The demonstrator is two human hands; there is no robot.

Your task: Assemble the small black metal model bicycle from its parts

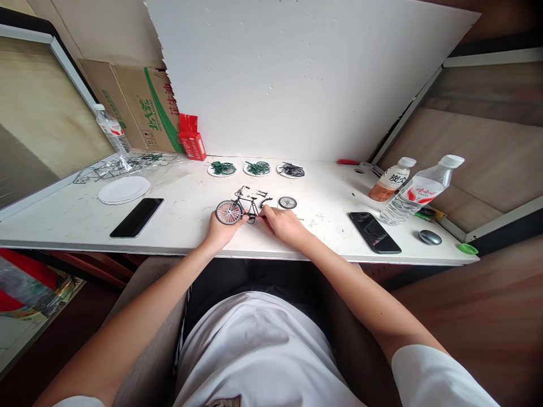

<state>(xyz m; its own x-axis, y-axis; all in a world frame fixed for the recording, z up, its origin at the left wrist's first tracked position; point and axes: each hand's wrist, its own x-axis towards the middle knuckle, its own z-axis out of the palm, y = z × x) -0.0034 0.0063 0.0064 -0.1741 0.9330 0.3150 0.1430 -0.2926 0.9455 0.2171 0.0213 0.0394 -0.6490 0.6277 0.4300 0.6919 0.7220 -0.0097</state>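
Observation:
A small black model bicycle (pixel 245 206) is held just above the white table, its one fitted spoked wheel toward the left. My left hand (pixel 223 230) is closed around the lower part near that wheel, thumb and fingers pinching the frame. At the rear end of the frame, my right hand (pixel 282 222) is closed with its fingertips together; whatever small part lies between them is hidden. A loose spoked wheel (pixel 288 202) rests just beyond my right hand. Small black pieces (pixel 262 194) lie behind the bicycle.
Three white plates with model parts (pixel 257 168) line the back. Stacked plates (pixel 124 190) and a phone (pixel 137 217) are on the left. To the right are another phone (pixel 375 232), a water bottle (pixel 419 192), a drink bottle (pixel 392 179) and a grey mouse-like object (pixel 430 237).

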